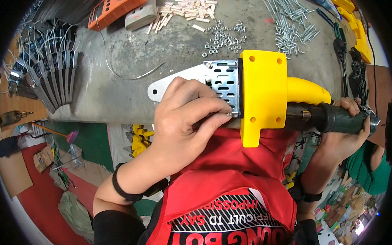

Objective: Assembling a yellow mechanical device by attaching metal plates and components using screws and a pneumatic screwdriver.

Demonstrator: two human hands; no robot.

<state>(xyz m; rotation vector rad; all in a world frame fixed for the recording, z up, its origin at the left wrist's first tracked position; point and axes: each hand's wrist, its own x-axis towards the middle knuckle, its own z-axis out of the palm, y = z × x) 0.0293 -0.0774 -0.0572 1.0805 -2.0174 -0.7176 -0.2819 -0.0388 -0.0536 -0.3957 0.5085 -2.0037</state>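
Bench [114, 100] is littered with nuts [225, 39] and screws [294, 33], with the yellow tool [263, 99] at its near edge, plate [225, 87] already on but fastening seemingly unfinished, driver [340, 119] gripped by right hand [347, 138], left hand [183, 115] pinched closed at the plate, can't tell on what.

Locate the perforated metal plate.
Head view, centre: the perforated metal plate is just left of the yellow housing, with the left hand at its lower-left part.

Scuffed grey worktop [101, 103]; red floor [37, 203] at lower left, green floor patch [94, 140] nearer worktop.
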